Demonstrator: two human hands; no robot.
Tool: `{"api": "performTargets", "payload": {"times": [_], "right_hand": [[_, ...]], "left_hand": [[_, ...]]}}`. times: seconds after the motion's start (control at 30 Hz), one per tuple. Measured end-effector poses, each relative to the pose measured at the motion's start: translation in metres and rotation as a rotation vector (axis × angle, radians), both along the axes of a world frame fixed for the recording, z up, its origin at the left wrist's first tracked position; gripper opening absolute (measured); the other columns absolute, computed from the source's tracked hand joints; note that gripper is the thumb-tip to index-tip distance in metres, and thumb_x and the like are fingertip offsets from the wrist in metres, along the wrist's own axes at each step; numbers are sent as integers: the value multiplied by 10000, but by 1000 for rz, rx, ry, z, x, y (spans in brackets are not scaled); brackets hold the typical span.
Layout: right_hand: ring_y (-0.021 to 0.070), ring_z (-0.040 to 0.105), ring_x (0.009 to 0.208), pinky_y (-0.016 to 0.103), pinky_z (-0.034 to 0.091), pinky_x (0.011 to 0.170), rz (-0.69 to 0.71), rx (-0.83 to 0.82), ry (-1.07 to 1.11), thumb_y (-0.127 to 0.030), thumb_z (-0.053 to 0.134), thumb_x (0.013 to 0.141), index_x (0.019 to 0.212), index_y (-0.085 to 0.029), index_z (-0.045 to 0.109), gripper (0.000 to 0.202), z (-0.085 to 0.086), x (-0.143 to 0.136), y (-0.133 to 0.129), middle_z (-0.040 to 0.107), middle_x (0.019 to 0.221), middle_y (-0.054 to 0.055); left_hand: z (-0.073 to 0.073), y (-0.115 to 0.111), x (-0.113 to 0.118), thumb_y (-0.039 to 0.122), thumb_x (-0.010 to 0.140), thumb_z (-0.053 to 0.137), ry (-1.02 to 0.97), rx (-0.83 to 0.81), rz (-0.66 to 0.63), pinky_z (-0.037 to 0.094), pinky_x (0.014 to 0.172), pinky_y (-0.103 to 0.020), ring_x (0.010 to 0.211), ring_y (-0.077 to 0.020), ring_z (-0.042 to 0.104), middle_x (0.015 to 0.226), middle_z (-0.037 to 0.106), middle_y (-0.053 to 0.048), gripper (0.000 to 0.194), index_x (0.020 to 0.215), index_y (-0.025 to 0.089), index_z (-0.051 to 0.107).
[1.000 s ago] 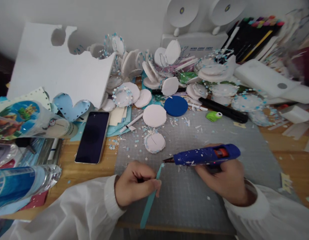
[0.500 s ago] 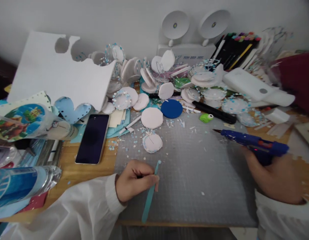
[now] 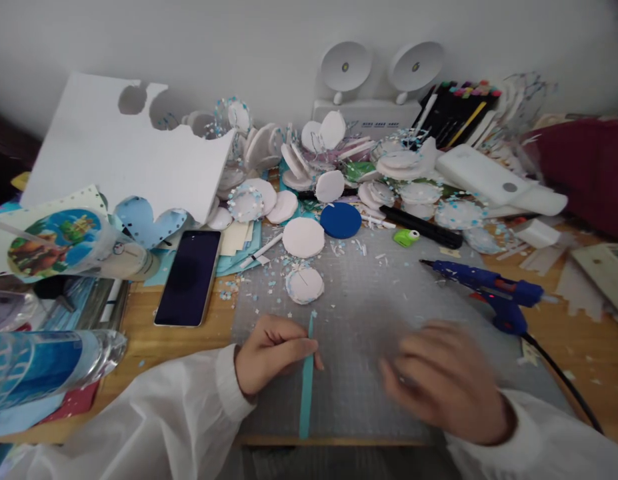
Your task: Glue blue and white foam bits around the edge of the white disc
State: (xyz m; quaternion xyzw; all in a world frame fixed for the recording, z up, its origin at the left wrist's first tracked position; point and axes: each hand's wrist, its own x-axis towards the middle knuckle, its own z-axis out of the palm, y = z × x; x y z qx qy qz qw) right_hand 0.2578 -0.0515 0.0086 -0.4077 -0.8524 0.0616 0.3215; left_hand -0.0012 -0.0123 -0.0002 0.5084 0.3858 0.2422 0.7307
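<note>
My left hand (image 3: 273,353) pinches a pair of teal tweezers (image 3: 307,397) above the grey cutting mat (image 3: 359,400). At their tip is a tiny pale star-shaped piece (image 3: 313,313). My right hand (image 3: 449,383) is smeared by motion over the right part of the mat, its fingers bent; whether anything is in them is unclear. A blue hot glue gun (image 3: 503,287) with a small red light lies to the right, apart from that hand. Beyond the tweezers lies a round white disc with blue bits round its edge (image 3: 305,285), below a plain white disc (image 3: 303,237).
A blue disc (image 3: 341,220), a green frog-like item (image 3: 406,237) and a black cutter-like tool (image 3: 423,227) lie at the mat's far side. White discs pile up behind. A phone (image 3: 189,277), drink cup (image 3: 89,247) and bottle (image 3: 53,367) stand left. The glue gun's cord (image 3: 563,380) runs right.
My right hand has let go of the glue gun and moved left over the mat. The tweezers in my left hand have turned more upright. The view has shifted slightly.
</note>
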Motion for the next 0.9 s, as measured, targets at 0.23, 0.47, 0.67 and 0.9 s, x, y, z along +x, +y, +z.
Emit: {"api": "performTargets", "payload": {"times": [0.23, 0.47, 0.67, 0.9], "right_hand": [[149, 392, 511, 324, 286, 514, 305, 334, -116, -72, 434, 813, 701, -190, 530, 189, 1, -88, 24, 471, 533, -19], [162, 384, 558, 324, 283, 543, 339, 321, -175, -51, 396, 805, 718, -204, 494, 201, 3, -81, 32, 459, 587, -6], [137, 331, 572, 302, 263, 551, 451, 56, 69, 37, 402, 766, 606, -207, 356, 295, 0, -48, 40, 353, 570, -31], [84, 325, 516, 235, 270, 485, 256, -337, 516, 14, 393, 776, 730, -227, 256, 282, -21, -37, 42, 285, 630, -67]], "left_hand": [[6, -1, 6, 460, 806, 576, 57, 98, 54, 154, 401, -221, 408, -43, 216, 402, 262, 63, 531, 417, 138, 412], [7, -2, 9, 484, 856, 516, 129, 183, 52, 198, 426, -203, 462, -56, 242, 467, 243, 59, 539, 469, 154, 338], [1, -2, -2, 258, 878, 461, 361, 902, 19, 341, 472, -224, 438, -103, 457, 495, 534, 7, 276, 952, 103, 676], [-9, 6, -2, 195, 834, 497, 867, 1408, -45, 380, 423, -269, 437, -163, 561, 541, 614, -2, 403, 1206, 54, 558]]}}
